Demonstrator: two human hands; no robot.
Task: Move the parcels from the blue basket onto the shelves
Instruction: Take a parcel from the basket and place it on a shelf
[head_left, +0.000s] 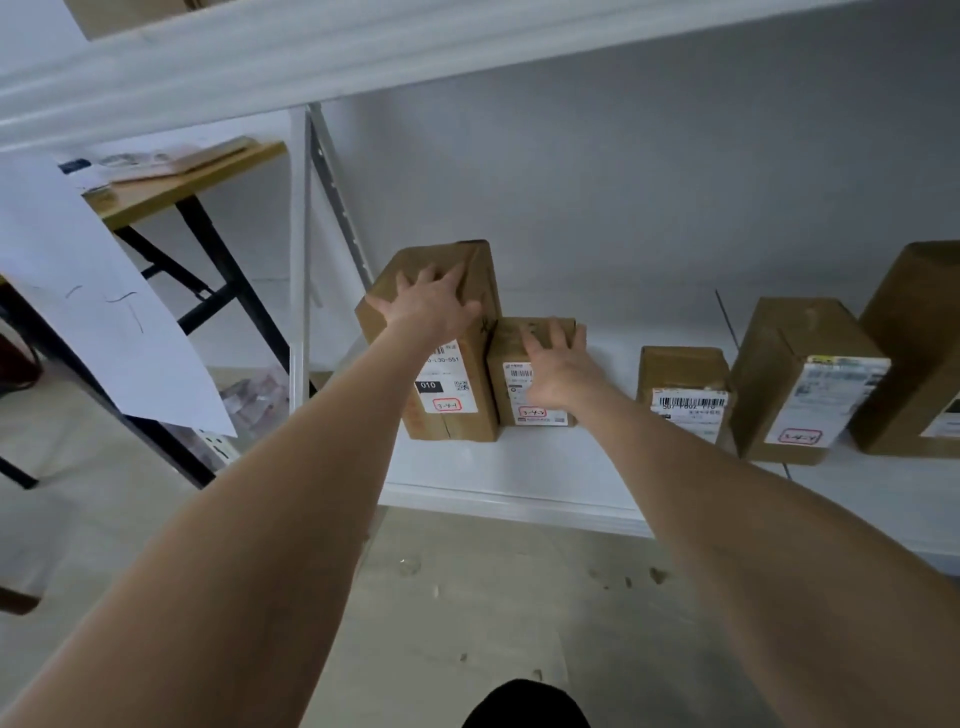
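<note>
A tall brown parcel stands upright at the left end of the white shelf. My left hand lies flat on its top, fingers spread. A shorter brown parcel stands touching its right side, and my right hand rests on that one's top and front with fingers apart. Both parcels show white labels with red-framed markings. The blue basket is out of view.
Three more brown parcels stand further right on the shelf: a small one, a taller one and a large one. An upper shelf beam runs overhead. A wooden folding table stands left. Bare concrete floor lies below.
</note>
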